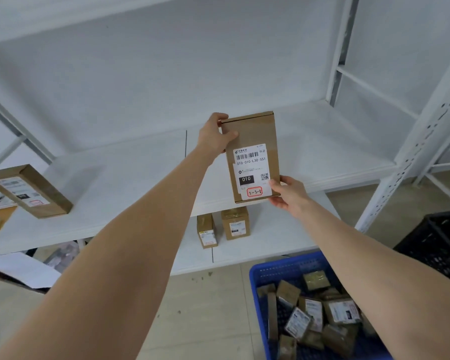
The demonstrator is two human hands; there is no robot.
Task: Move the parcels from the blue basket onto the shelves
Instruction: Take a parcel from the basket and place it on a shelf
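Both hands hold a flat brown parcel (250,137) upright in front of the white shelf (327,141). The left hand (215,136) pinches its top left corner, and the right hand (289,194) grips the bottom right corner beside the label (hand-marked 3-3-8 in a red box). Another parcel (31,190) lies on that shelf at the left. Two small boxes (235,224) stand on the lower shelf (270,242). The blue basket (283,266), near right, holds more parcels.
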